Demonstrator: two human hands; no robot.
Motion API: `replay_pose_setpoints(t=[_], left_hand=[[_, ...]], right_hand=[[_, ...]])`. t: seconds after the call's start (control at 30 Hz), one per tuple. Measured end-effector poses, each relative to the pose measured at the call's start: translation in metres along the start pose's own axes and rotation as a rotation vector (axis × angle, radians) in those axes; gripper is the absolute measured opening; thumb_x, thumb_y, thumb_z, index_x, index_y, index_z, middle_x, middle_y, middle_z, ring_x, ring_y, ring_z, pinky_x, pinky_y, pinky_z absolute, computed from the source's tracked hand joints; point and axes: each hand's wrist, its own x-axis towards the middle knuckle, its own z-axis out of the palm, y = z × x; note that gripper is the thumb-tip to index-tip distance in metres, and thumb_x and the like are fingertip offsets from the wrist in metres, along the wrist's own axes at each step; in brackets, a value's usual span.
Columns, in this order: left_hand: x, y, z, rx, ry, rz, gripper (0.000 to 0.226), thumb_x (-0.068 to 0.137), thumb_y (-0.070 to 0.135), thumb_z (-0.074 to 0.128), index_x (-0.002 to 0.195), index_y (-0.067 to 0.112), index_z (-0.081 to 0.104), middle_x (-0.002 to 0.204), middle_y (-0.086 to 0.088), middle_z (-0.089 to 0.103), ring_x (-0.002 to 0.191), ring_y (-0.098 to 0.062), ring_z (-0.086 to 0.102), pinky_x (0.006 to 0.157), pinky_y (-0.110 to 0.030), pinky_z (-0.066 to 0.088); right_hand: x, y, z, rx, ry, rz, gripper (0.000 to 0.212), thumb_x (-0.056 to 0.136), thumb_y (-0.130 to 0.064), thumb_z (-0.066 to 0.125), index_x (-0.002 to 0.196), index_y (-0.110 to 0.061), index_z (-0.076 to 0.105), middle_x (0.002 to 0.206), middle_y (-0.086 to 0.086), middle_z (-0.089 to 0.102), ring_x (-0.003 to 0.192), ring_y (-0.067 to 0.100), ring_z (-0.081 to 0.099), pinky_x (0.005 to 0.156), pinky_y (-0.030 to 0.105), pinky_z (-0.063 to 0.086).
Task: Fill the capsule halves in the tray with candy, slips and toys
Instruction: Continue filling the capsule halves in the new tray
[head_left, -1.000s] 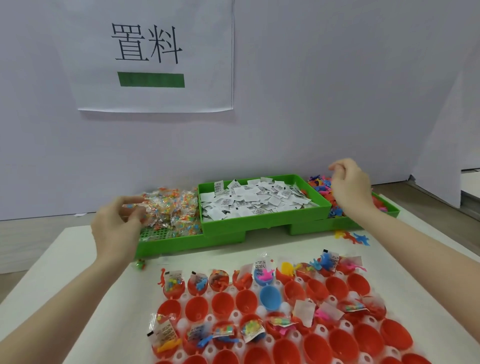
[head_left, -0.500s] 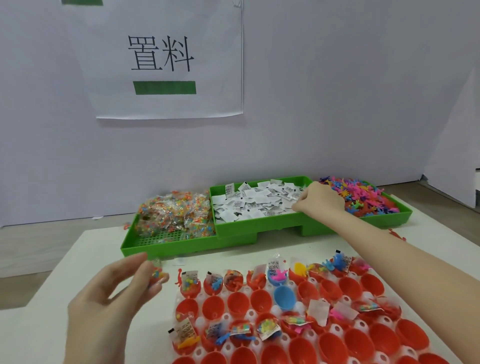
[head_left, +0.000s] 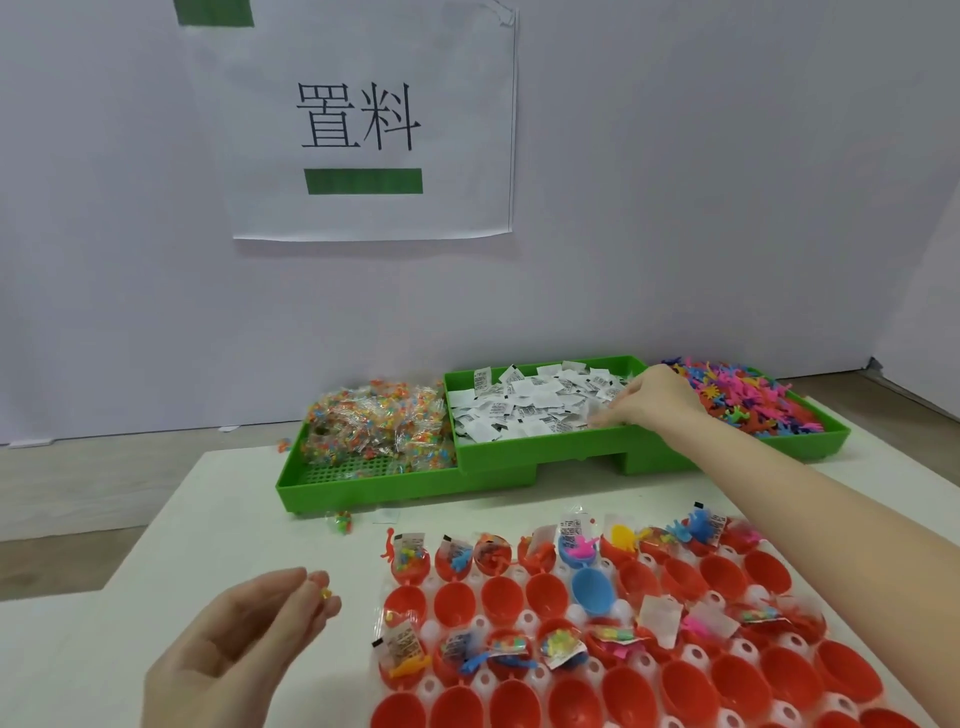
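A white tray (head_left: 652, 558) holds rows of red capsule halves (head_left: 455, 604) and a blue one (head_left: 592, 590); the back row and part of the third row hold candy, slips and toys. My left hand (head_left: 244, 639), left of the tray, pinches a small clear candy packet (head_left: 323, 592) between thumb and fingertips. My right hand (head_left: 652, 402) reaches into the middle green bin, fingertips down on the white paper slips (head_left: 530, 410). Whether it grips one is hidden.
Green bins (head_left: 374, 483) stand at the back: candy packets (head_left: 376, 426) left, slips in the middle, colourful plastic toys (head_left: 748, 400) right. A stray candy packet (head_left: 342, 522) lies on the white table in front of the bins. A paper sign (head_left: 363, 119) hangs on the wall.
My left hand came from the candy bin to beside the tray, holding a candy packet. My right hand moved from the toy bin left into the slip bin.
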Motion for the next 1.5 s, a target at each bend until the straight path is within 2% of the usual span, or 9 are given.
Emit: replay_pose_setpoints(t=[0.13, 0.37, 0.6, 0.8, 0.9, 1.1, 1.13, 1.2, 1.5], left_hand=[[-0.002, -0.005, 0.0, 0.02, 0.003, -0.031, 0.017, 0.073, -0.015, 0.061, 0.064, -0.002, 0.067, 0.066, -0.012, 0.071, 0.056, -0.018, 0.069, 0.054, -0.019, 0.055], [0.0, 0.001, 0.002, 0.017, -0.025, -0.057, 0.031, 0.073, -0.01, 0.061, 0.064, 0.016, 0.076, 0.069, -0.011, 0.072, 0.059, -0.017, 0.069, 0.057, -0.017, 0.055], [-0.026, 0.035, 0.024, 0.065, -0.287, -0.062, 0.019, 0.07, 0.027, 0.06, 0.076, 0.026, 0.077, 0.086, 0.0, 0.074, 0.076, -0.012, 0.07, 0.066, -0.014, 0.053], [-0.062, 0.064, 0.035, 0.056, -0.484, -0.03, 0.03, 0.067, 0.05, 0.055, 0.072, 0.03, 0.076, 0.081, 0.002, 0.073, 0.078, -0.009, 0.07, 0.065, -0.013, 0.052], [-0.075, 0.064, 0.032, 0.093, -0.45, 0.028, 0.021, 0.065, 0.042, 0.062, 0.078, 0.034, 0.076, 0.077, 0.005, 0.074, 0.075, -0.005, 0.069, 0.064, -0.011, 0.05], [-0.077, 0.059, 0.021, 0.062, -0.3, -0.002, 0.017, 0.063, 0.026, 0.066, 0.078, 0.024, 0.076, 0.078, 0.002, 0.074, 0.076, -0.009, 0.07, 0.066, -0.018, 0.055], [-0.077, 0.059, 0.019, 0.054, -0.275, -0.013, 0.017, 0.063, 0.025, 0.067, 0.077, 0.023, 0.076, 0.079, 0.003, 0.074, 0.077, -0.008, 0.069, 0.067, -0.018, 0.055], [-0.077, 0.059, 0.017, 0.054, -0.261, -0.017, 0.017, 0.064, 0.022, 0.067, 0.078, 0.024, 0.076, 0.077, 0.005, 0.074, 0.075, -0.006, 0.069, 0.065, -0.017, 0.055], [-0.088, 0.061, 0.021, 0.05, -0.311, 0.081, 0.017, 0.073, 0.011, 0.068, 0.076, 0.028, 0.067, 0.067, 0.004, 0.07, 0.06, -0.003, 0.065, 0.056, -0.013, 0.049]], right_hand=[[-0.003, 0.001, -0.007, 0.344, 0.03, -0.082, 0.029, 0.073, -0.028, 0.078, 0.085, -0.004, 0.069, 0.112, 0.007, 0.065, 0.093, 0.018, 0.051, 0.078, 0.03, 0.038], [-0.031, -0.009, -0.024, 0.624, 0.123, -0.149, 0.011, 0.076, -0.017, 0.074, 0.078, -0.007, 0.069, 0.097, 0.007, 0.067, 0.086, 0.01, 0.054, 0.085, 0.029, 0.034], [-0.155, -0.032, -0.021, 0.689, -0.264, -0.409, 0.008, 0.076, -0.021, 0.071, 0.073, -0.013, 0.07, 0.052, -0.02, 0.06, 0.053, -0.016, 0.051, 0.05, -0.003, 0.033], [-0.227, -0.03, -0.005, 0.621, -0.451, -0.536, 0.012, 0.073, -0.023, 0.075, 0.068, -0.012, 0.073, 0.056, 0.007, 0.059, 0.054, 0.007, 0.047, 0.056, 0.016, 0.039], [-0.24, -0.025, 0.003, 0.565, -0.418, -0.562, 0.015, 0.076, -0.022, 0.073, 0.064, -0.013, 0.071, 0.036, -0.009, 0.035, 0.039, 0.002, 0.027, 0.044, 0.01, 0.024], [-0.25, -0.02, 0.005, 0.578, -0.458, -0.596, 0.013, 0.087, -0.028, 0.061, 0.079, -0.025, 0.071, 0.047, -0.004, 0.053, 0.048, -0.002, 0.04, 0.051, 0.031, 0.042], [-0.25, -0.019, 0.004, 0.608, -0.511, -0.574, 0.019, 0.092, -0.024, 0.053, 0.085, -0.027, 0.071, 0.049, -0.007, 0.054, 0.046, -0.003, 0.043, 0.055, 0.008, 0.043], [-0.248, -0.02, 0.002, 0.773, -0.63, -0.414, 0.026, 0.092, -0.016, 0.046, 0.092, -0.019, 0.072, 0.048, -0.012, 0.042, 0.041, 0.001, 0.035, 0.043, 0.012, 0.033], [-0.273, -0.017, -0.004, 0.733, -0.447, -0.62, 0.06, 0.066, -0.005, 0.074, 0.117, -0.029, 0.053, 0.064, -0.011, 0.065, 0.062, 0.001, 0.056, 0.068, 0.017, 0.052]])
